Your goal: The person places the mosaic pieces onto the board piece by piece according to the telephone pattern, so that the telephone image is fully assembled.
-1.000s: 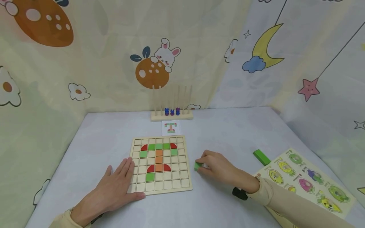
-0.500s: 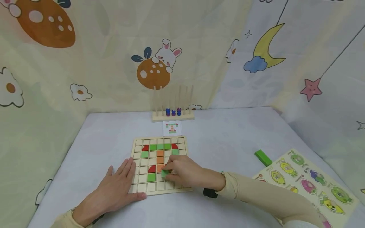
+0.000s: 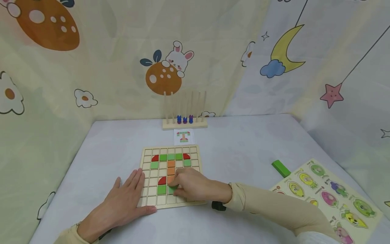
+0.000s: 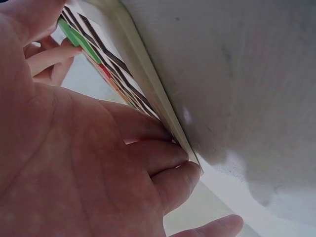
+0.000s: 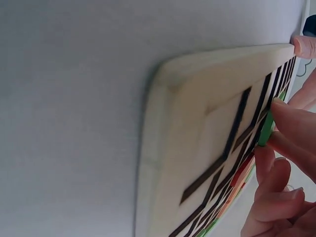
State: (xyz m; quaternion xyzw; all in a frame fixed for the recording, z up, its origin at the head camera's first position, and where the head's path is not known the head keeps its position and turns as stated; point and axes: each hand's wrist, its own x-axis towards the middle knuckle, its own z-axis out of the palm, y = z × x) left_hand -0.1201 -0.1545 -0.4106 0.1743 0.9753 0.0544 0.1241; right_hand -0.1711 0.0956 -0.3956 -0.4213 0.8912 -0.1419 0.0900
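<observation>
In the head view, a wooden grid board (image 3: 195, 150) lies on the table with coloured tiles in a T-like figure: green squares, orange squares (image 3: 171, 171) and red quarter-rounds (image 3: 162, 180). My right hand (image 3: 195, 186) is over its lower middle, pinching a green square tile (image 3: 171, 189) between thumb and fingers. That tile sits just below the lowest orange square and right of another green square (image 3: 161, 189). The right wrist view shows the pinched green tile (image 5: 266, 129) at the grid. My left hand (image 3: 125, 200) rests with extended fingers along the board's left edge, thumb at its near corner.
Behind the board lies a pattern card (image 3: 183, 137), and beyond it a wooden peg stand (image 3: 184, 124) with several blue-purple beads. To the right are a long green block (image 3: 281, 168) and a fruit-picture board (image 3: 317, 183), partly under the right sleeve. A printed cloth backdrop surrounds the table.
My right hand has carried the green tile left from the table beside the board onto the grid, and then lowered it beside the other green square. The left hand has stayed put.
</observation>
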